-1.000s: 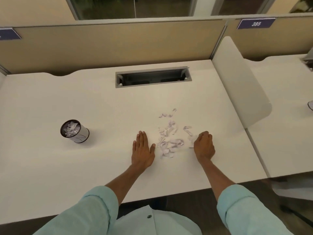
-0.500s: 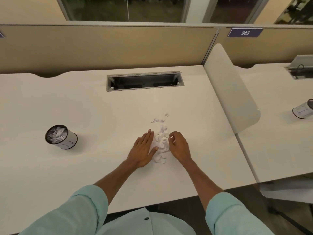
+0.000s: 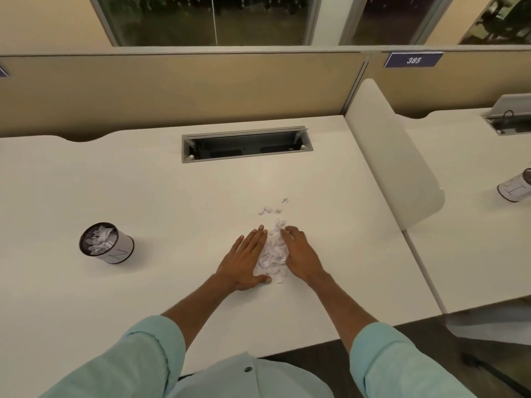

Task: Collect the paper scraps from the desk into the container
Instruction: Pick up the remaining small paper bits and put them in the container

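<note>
White paper scraps (image 3: 274, 252) lie bunched in a small heap on the white desk (image 3: 172, 202). My left hand (image 3: 244, 258) rests flat against the heap's left side, fingers together. My right hand (image 3: 300, 254) presses against its right side with fingers curled over the scraps. A few loose scraps (image 3: 273, 207) lie just beyond the heap. The container (image 3: 105, 246), a small round cup with a dark rim and white wall, stands far to the left and holds several scraps.
A grey cable tray opening (image 3: 247, 145) is set into the desk behind the heap. A white divider panel (image 3: 393, 165) stands on the right edge. Another cup (image 3: 515, 188) sits on the neighbouring desk. A beige partition runs along the back.
Both hands have swept inward from either side, pushing the spread-out scraps into one tight heap between them. The view has shifted slightly to the right.
</note>
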